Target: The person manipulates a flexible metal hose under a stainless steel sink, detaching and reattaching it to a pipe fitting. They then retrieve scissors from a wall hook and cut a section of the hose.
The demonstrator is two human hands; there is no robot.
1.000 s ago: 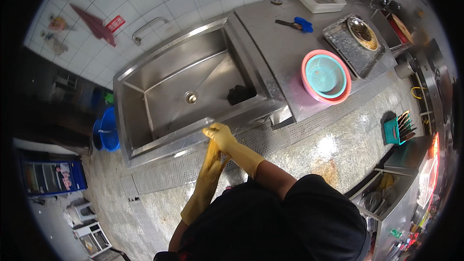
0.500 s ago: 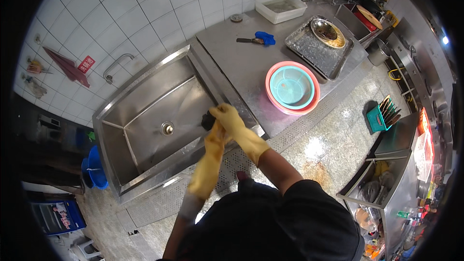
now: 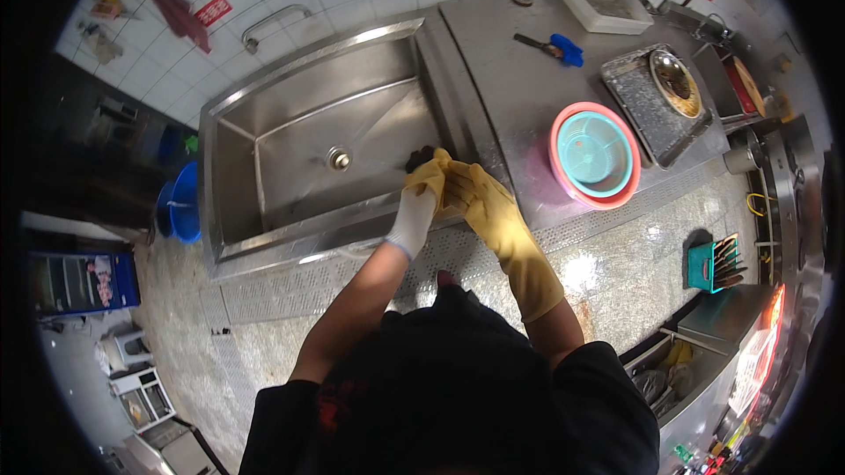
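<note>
Over the near right corner of the sink [image 3: 304,145], my two hands meet. A white inner glove shows on my left hand [image 3: 415,211], and a yellow rubber glove [image 3: 427,177] is bunched over its fingers, which are hidden. My right hand [image 3: 475,198] wears a long yellow rubber glove reaching up the forearm. Its fingers are closed on the loose end of the left rubber glove. Just beyond the hands is a dark, rough-looking clump [image 3: 420,158] at the sink's right side; whether a hand touches it is unclear.
Right of the sink, a steel counter [image 3: 506,92] bears a pink basin [image 3: 597,110] with a turquoise basket [image 3: 588,154] inside, a blue cloth [image 3: 568,51] by a blade, and a tray [image 3: 647,118]. A faucet [image 3: 273,22] juts from the wall. Blue buckets [image 3: 185,202] stand left.
The yellow glove on my left arm has slid from the forearm toward the fingers, baring the white glove. My right hand has drawn back toward the sink's near rim. The view has turned.
</note>
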